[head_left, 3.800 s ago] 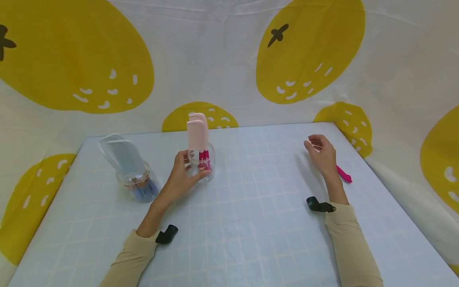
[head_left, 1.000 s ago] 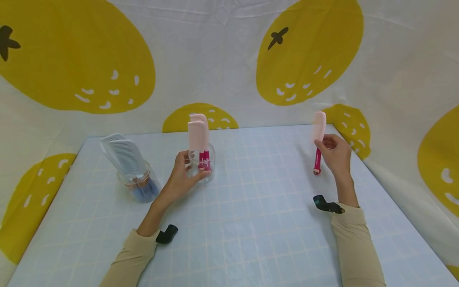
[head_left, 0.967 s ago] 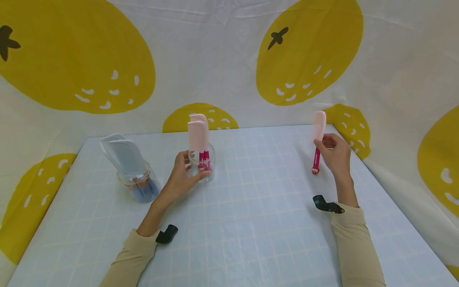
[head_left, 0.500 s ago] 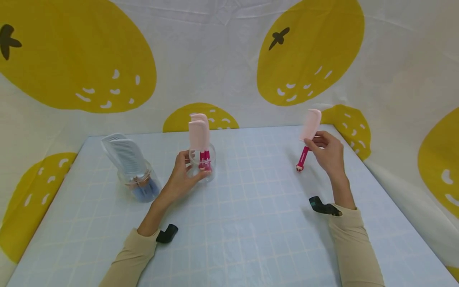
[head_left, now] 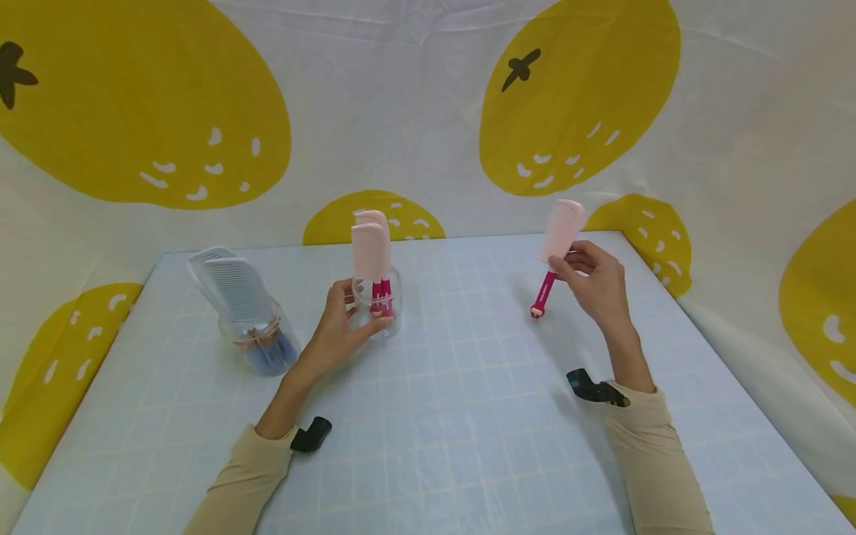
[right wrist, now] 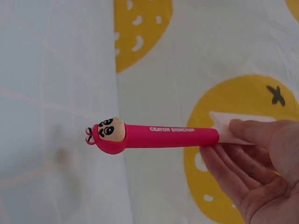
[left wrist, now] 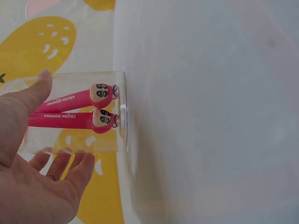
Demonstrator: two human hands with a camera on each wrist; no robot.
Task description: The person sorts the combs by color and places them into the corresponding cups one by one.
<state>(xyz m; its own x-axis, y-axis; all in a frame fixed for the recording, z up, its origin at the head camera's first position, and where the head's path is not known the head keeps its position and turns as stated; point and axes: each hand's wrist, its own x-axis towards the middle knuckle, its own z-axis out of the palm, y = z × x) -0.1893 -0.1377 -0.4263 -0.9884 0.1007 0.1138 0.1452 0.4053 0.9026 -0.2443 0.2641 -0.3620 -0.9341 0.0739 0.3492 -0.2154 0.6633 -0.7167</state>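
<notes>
My right hand (head_left: 595,286) pinches a pink comb (head_left: 562,229) low on its toothed part. Its dark pink handle (right wrist: 168,136) points down and a little left, above the table, and ends in a small cartoon head. My left hand (head_left: 337,327) grips a clear glass jar (head_left: 394,293) standing on the table, thumb on the near side and fingers round the far side. Inside the jar two pink combs (head_left: 370,253) stand handle down; their cartoon-head ends (left wrist: 102,121) sit near the bottom in the left wrist view.
Left of the left hand stands another glass jar (head_left: 284,331) with string round its neck, holding pale blue combs (head_left: 237,290) with blue handles. A pale checked cloth covers the table (head_left: 441,446). A white curtain (head_left: 388,111) with yellow fruit prints hangs behind.
My right hand has picked up the pink comb from the right side of the table, stood it upright and carried it left. The left hand and both jars have stayed put.
</notes>
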